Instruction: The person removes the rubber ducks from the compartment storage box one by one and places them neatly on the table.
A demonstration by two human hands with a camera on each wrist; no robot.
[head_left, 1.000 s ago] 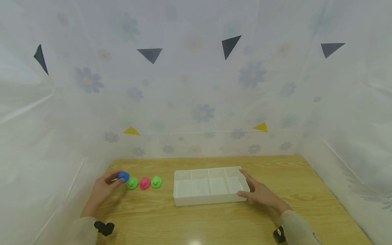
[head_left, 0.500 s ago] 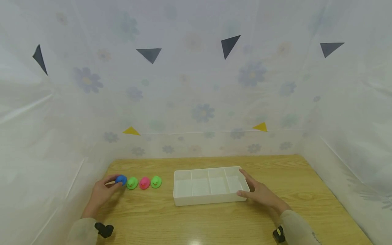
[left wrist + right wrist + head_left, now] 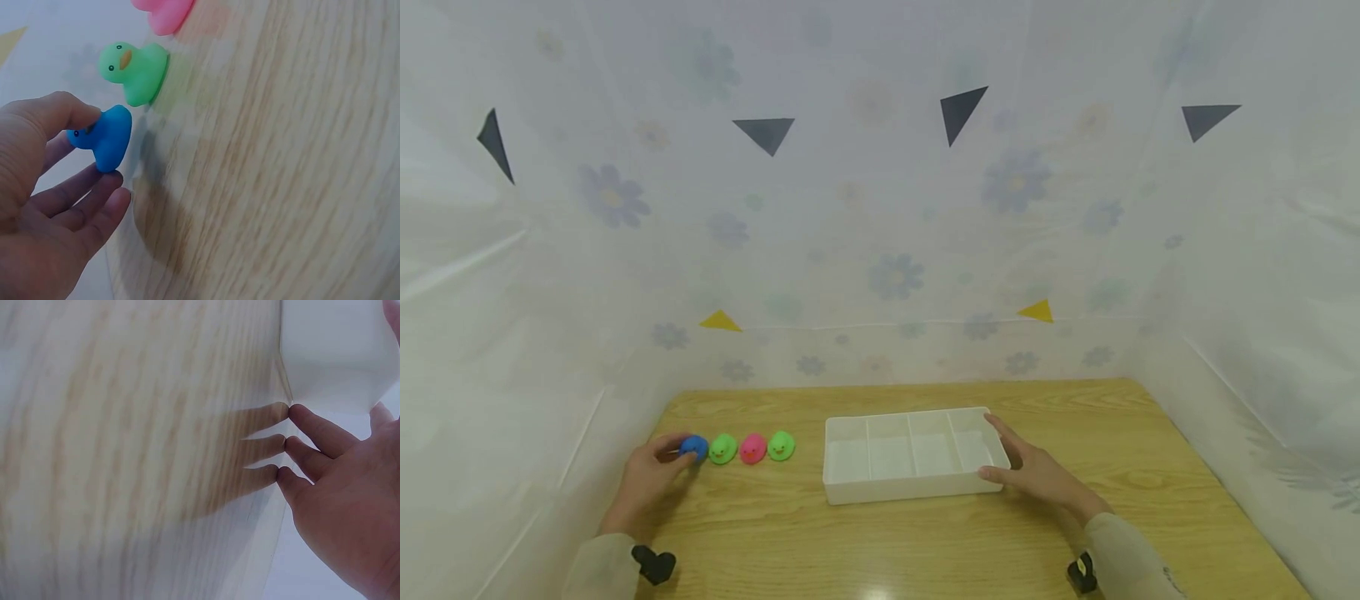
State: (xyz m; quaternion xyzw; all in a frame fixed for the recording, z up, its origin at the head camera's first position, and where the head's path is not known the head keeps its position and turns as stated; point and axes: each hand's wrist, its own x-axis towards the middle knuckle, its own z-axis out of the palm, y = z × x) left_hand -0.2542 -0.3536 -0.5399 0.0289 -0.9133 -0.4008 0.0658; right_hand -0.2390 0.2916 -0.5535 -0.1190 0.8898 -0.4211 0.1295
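My left hand (image 3: 647, 475) pinches a blue rubber duck (image 3: 695, 448) at the left end of a row of ducks. In the left wrist view, the thumb lies across the blue duck's head and fingertips touch its base, close over the tabletop. Beside it sits a green rubber duck (image 3: 140, 72), then a pink rubber duck (image 3: 752, 448) and another green one. My right hand (image 3: 1037, 473) grips the right end of a white divided tray (image 3: 910, 487), its thumb at the front corner and index finger at the back one. In the right wrist view the other fingertips rest on the table.
The tray's compartments hold nothing. A wood-grain table (image 3: 865, 542) lies under everything. White flower-patterned sheeting (image 3: 895, 208) rises behind and along both sides, with dark and yellow triangles on the back sheet. Its left side stands close to my left arm.
My left hand has brought the blue duck slightly left and down, level with the row and a little away from the green duck. My right hand and the tray stay put.
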